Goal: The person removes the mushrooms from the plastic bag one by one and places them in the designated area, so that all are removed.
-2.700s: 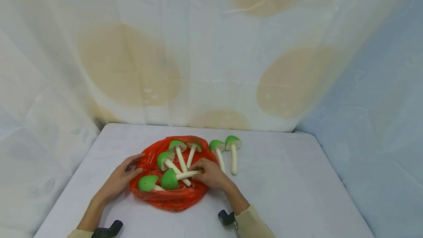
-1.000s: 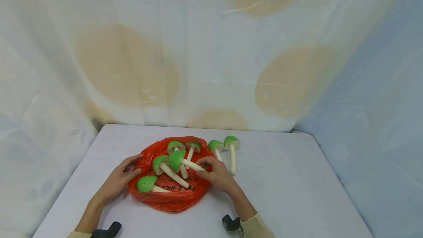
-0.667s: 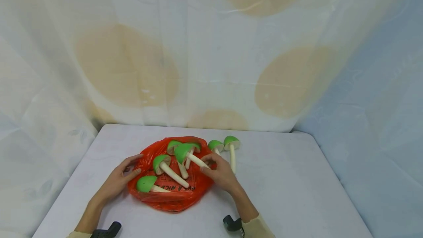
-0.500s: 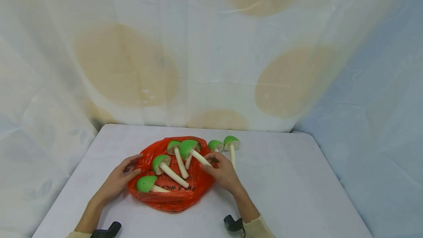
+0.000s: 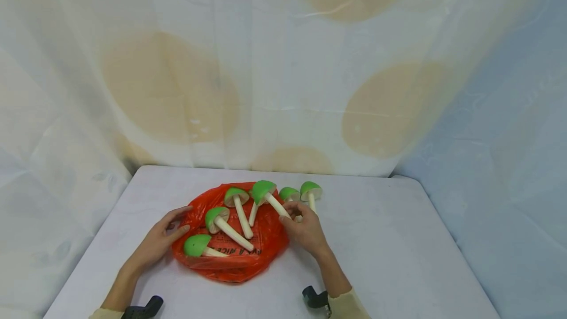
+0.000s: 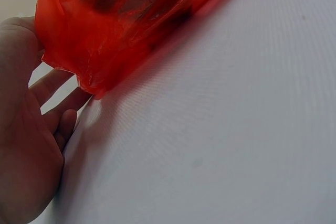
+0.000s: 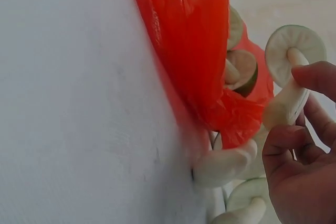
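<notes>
right hand (image 5: 305, 225) pinches one mushroom (image 5: 274, 203) by the stem, thumb against fingers, cap clear, lifted at the back right edge of the red bag (image 5: 230, 273). slim stem is probably the easiest grab point. left hand (image 5: 155, 242) is at the bag's left rim, thumb and forefinger apart; can't tell if it's gripping plastic. likely there to brace the mouth wide, since thin film would slump. bag sits on the surface (image 5: 398, 250), four mushrooms (image 5: 235, 234) inside at odd angles, one mostly hidden by the held cap. two loose mushrooms (image 5: 311, 192) lie just right of it, stems partly behind the right hand.
</notes>
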Demonstrator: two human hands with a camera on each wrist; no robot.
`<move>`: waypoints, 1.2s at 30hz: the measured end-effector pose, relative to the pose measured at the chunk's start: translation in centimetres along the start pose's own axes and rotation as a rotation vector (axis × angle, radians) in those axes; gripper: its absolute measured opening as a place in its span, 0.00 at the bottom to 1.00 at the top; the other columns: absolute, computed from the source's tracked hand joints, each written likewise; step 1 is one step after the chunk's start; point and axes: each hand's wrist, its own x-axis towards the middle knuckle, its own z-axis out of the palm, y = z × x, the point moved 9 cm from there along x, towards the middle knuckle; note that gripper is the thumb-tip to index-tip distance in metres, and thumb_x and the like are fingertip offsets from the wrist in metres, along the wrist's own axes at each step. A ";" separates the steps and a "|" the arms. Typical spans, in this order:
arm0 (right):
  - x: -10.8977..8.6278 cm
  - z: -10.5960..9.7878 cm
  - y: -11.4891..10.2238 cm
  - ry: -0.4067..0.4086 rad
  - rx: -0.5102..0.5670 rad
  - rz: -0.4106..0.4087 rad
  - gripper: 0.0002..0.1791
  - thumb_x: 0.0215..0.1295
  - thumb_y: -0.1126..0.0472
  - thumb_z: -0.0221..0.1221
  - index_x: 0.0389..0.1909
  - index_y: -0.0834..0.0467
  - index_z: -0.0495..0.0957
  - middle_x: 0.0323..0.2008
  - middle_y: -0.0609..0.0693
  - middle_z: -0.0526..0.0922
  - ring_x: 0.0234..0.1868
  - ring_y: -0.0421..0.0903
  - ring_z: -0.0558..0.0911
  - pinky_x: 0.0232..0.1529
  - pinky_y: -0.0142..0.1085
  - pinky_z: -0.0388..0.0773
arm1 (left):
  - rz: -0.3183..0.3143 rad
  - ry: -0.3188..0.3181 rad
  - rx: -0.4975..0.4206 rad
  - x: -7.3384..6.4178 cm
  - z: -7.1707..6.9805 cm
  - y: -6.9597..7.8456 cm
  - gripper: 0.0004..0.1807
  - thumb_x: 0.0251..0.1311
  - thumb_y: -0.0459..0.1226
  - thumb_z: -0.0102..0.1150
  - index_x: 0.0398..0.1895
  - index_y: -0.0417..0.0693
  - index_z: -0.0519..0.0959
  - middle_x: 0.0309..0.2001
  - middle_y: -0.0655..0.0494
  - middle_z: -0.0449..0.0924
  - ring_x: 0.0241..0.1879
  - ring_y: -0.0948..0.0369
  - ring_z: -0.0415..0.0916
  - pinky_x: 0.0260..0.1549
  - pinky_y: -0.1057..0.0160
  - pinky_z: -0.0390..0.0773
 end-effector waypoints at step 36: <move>0.3 -8.5 2.4 0.313 -0.016 0.134 0.20 0.63 0.60 0.69 0.54 0.59 0.77 0.43 0.55 0.76 0.43 0.46 0.73 0.33 0.28 0.72 | -0.042 -0.013 0.022 0.0 0.1 -0.2 0.31 0.69 0.54 0.57 0.73 0.64 0.66 0.72 0.54 0.65 0.68 0.52 0.64 0.58 0.73 0.64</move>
